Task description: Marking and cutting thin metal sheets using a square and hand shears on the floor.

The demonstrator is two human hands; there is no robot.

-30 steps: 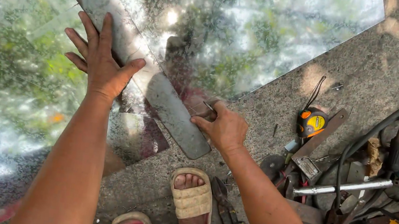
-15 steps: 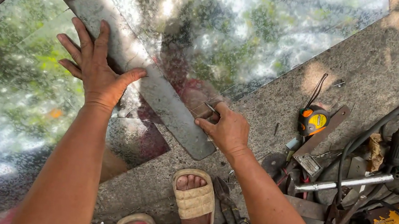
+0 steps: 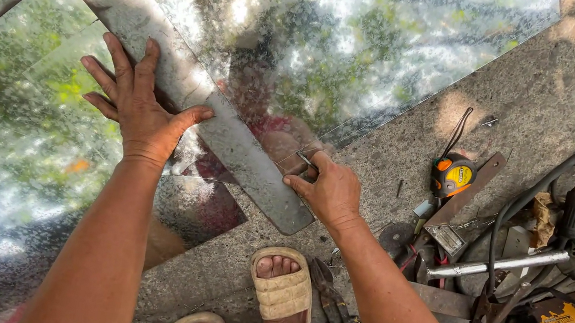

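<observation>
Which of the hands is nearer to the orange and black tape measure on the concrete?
Right. The right hand rests at the near end of the metal straightedge, just left of the tape measure. The left hand presses the straightedge much farther left.

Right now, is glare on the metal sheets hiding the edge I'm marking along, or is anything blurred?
Head view: the sheet mirrors bright sky and foliage, washing out its surface in patches; the strip under the left hand stays dull and readable. Right hand is sharp, in dappled light, but the tool tip it holds is too small to make out. Tape measure is in focus.
</observation>
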